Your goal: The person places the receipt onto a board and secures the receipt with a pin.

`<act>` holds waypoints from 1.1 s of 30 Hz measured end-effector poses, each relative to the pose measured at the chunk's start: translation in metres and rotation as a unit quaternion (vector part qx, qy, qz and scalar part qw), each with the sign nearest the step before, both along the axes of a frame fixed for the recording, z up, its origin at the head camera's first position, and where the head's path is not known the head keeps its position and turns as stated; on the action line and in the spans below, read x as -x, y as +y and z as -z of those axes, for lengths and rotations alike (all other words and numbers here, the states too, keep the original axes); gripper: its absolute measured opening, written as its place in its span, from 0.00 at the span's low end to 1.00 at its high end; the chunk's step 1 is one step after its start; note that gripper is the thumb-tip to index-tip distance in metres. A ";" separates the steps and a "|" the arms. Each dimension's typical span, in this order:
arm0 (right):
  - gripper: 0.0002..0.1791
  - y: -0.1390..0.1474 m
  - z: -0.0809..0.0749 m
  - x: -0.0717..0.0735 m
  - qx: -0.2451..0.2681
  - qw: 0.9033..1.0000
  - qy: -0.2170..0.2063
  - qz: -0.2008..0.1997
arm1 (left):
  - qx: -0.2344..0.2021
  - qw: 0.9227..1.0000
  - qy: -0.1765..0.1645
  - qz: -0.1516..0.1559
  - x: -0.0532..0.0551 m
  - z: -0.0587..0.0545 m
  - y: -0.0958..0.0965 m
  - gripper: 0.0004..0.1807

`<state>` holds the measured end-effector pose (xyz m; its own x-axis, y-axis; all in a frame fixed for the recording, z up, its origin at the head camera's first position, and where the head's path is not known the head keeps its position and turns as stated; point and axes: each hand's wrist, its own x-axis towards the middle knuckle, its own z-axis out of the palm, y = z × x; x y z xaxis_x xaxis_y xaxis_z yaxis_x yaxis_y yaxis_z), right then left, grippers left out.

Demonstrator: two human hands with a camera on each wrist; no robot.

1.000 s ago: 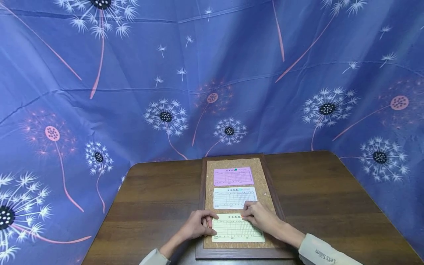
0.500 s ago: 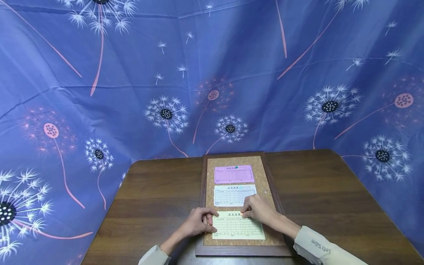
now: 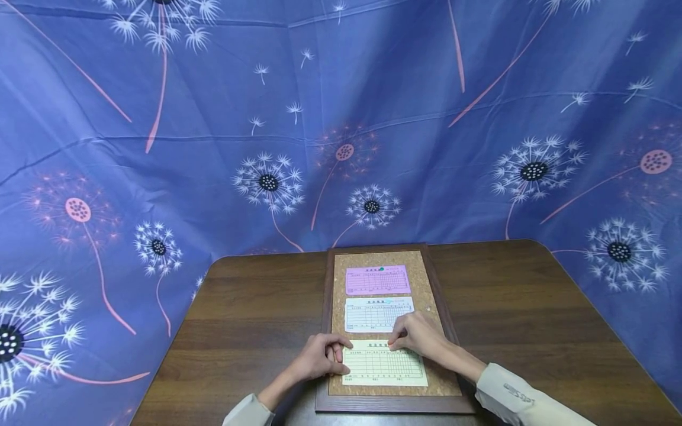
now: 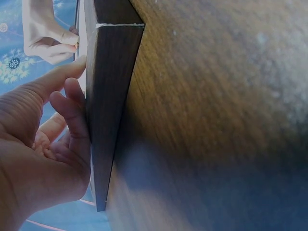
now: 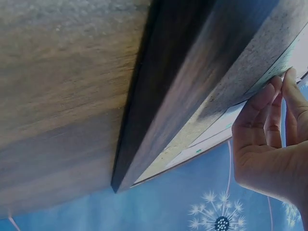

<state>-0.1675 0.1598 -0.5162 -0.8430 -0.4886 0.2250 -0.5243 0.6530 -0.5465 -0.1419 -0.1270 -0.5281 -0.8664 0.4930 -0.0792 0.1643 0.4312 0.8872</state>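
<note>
A pale yellow printed form [image 3: 385,367] lies on the lower part of a framed cork board [image 3: 341,260]. At its left edge my left hand [image 3: 317,358] presses two corners with spread thumb and index finger. My right hand [image 3: 418,338] pinches a small orange pushpin [image 4: 76,46] at the form's top edge, mostly hidden by the fingertips. Above are a white form [image 3: 367,319] with a pale blue pushpin [image 3: 389,302] and a purple form [image 3: 377,283] with a green pushpin [image 3: 381,269]. In the right wrist view the right hand [image 5: 274,130] has thumb and finger together at the paper.
The board's raised dark wooden frame [image 3: 394,404] lies on a brown wooden table [image 3: 256,302]. Behind and at both sides hangs a blue cloth [image 3: 213,195] with a dandelion print.
The view has shifted slightly, so the board sits a little higher in it. Both hands keep their places on the yellow form, with the right fingertips at the same spot.
</note>
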 end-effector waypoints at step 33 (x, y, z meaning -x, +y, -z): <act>0.24 0.047 -0.004 0.001 0.071 0.984 -0.061 -0.153 | -0.059 0.997 0.013 0.043 0.016 -0.005 -0.017 0.22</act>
<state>-0.1684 0.2065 -0.5122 -0.6868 -0.6939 0.2165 -0.6094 0.3873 -0.6919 -0.1581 -0.1439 -0.5234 -0.8218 0.5698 0.0060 0.2194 0.3066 0.9262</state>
